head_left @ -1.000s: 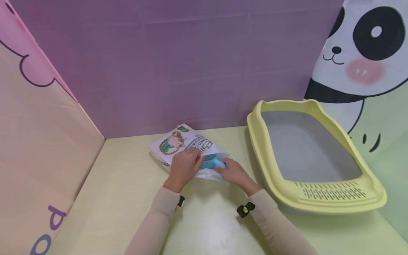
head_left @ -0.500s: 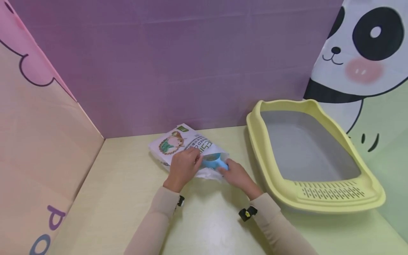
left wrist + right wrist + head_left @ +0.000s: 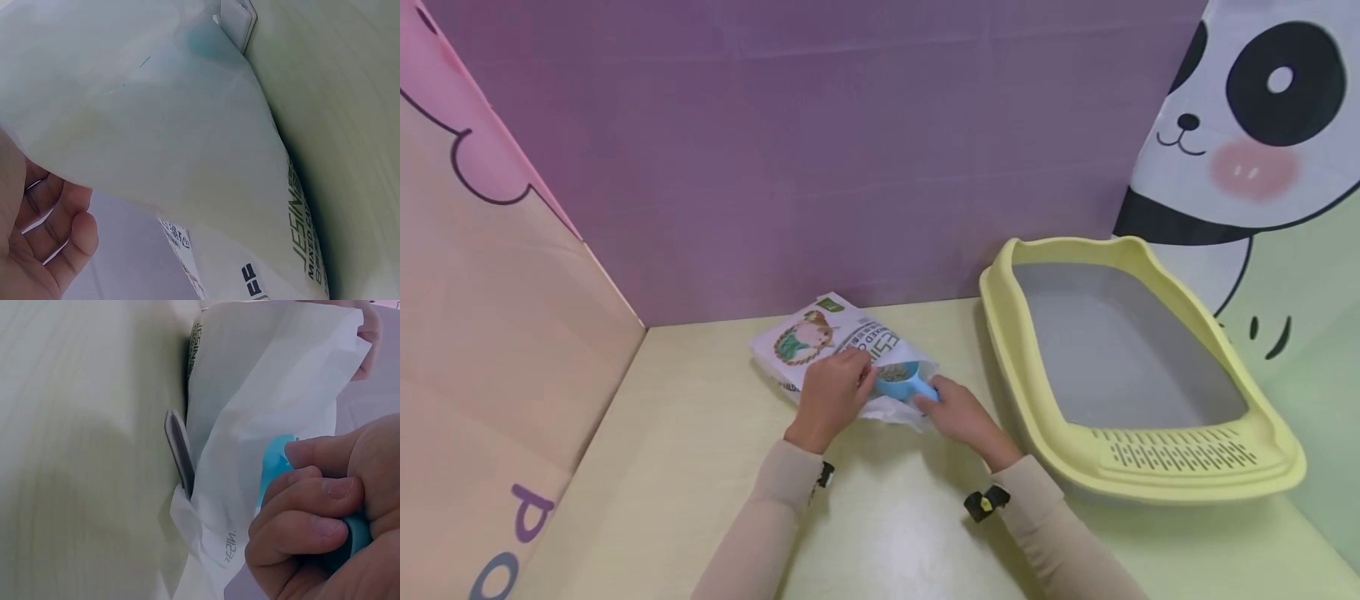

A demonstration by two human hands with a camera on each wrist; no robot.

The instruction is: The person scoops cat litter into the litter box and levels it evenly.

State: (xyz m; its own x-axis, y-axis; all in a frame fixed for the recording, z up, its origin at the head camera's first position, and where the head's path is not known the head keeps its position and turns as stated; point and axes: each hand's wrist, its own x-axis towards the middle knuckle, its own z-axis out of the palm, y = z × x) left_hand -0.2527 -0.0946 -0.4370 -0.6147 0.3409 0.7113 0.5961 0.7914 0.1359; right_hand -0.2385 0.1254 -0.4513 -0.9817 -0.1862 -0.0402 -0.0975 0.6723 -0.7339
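Note:
A white cat litter bag with a cat picture lies on its side on the table, its mouth towards the right. My left hand grips the upper edge of that mouth; its curled fingers also show in the left wrist view. Inside the opening is a blue scoop with greyish granules in its bowl. My right hand holds the scoop by its handle, fingers wrapped round it. In the right wrist view the bag's white side hides most of the scoop.
To the right stands a yellow litter box with a grey inside and a slotted front ledge. A purple wall rises behind the bag. A small grey flat piece sticks out at the bag's lower edge.
My right hand has drawn the scoop slightly to the right and levelled it, so the granules in its bowl show more. My left hand has stayed on the bag.

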